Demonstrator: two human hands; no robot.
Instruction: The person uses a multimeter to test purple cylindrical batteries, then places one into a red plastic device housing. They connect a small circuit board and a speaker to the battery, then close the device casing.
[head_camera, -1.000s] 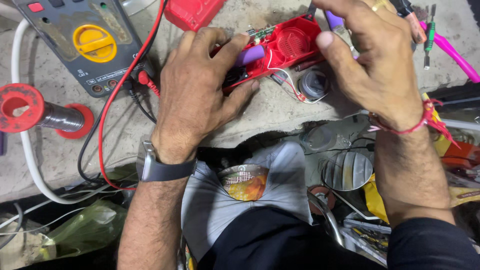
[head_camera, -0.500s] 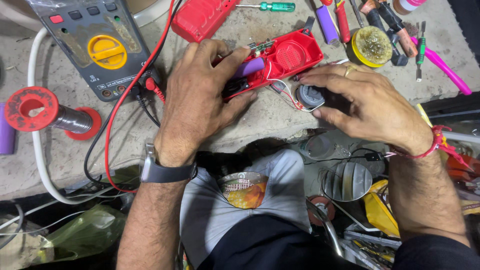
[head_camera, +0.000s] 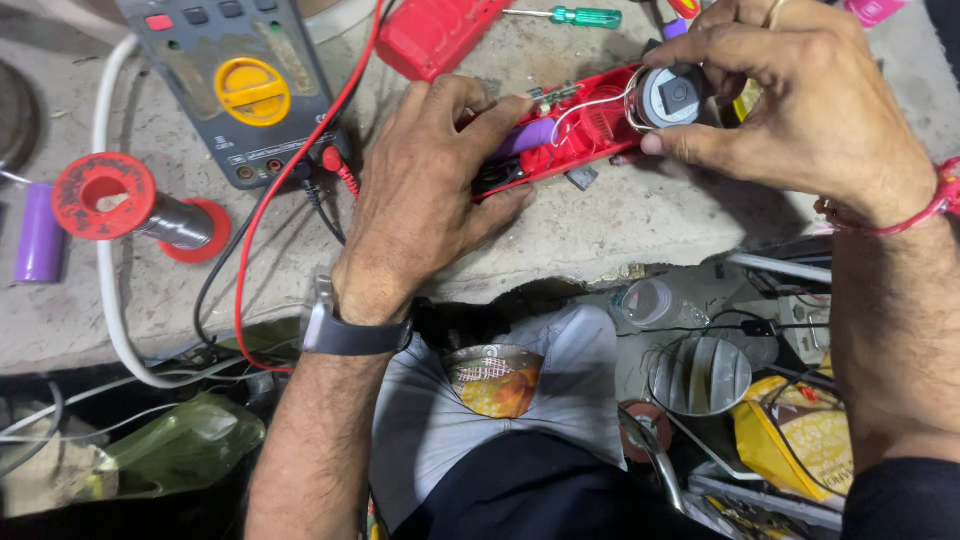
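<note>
A fair bit was hidden here. The left hand (head_camera: 425, 190) lay flat over the near end of the open red torch casing (head_camera: 590, 125), so that end of the shell and whatever sat under the palm couldn't be made out. Its fingers were spread and pressed down on the casing, index tip resting by the purple battery cell (head_camera: 535, 135), of which only a short stretch peeked out between fingers and thumb. The right hand (head_camera: 800, 95) covered the far end; fingers curled and pinched round the round grey lamp head (head_camera: 672, 98), thumb under it, the others over the top. White wires (head_camera: 590, 105) looped from that head back into the casing, just past the left fingertips. The right fingers also blocked a purple-handled tool and some yellow thing behind them, too covered to identify.

Around all that: a grey multimeter (head_camera: 240, 90) with a yellow dial, cut off by the top edge, well left of the left fingers, its red and black leads (head_camera: 330, 165) trailing beside the wrist. A red solder spool (head_camera: 125, 200) and another purple cell (head_camera: 40, 232) sat further left. Beyond the left fingertips lay a red cover piece (head_camera: 435, 35) and a green-handled screwdriver (head_camera: 575, 16). Everything rested on a rough concrete ledge (head_camera: 640, 215).
</note>
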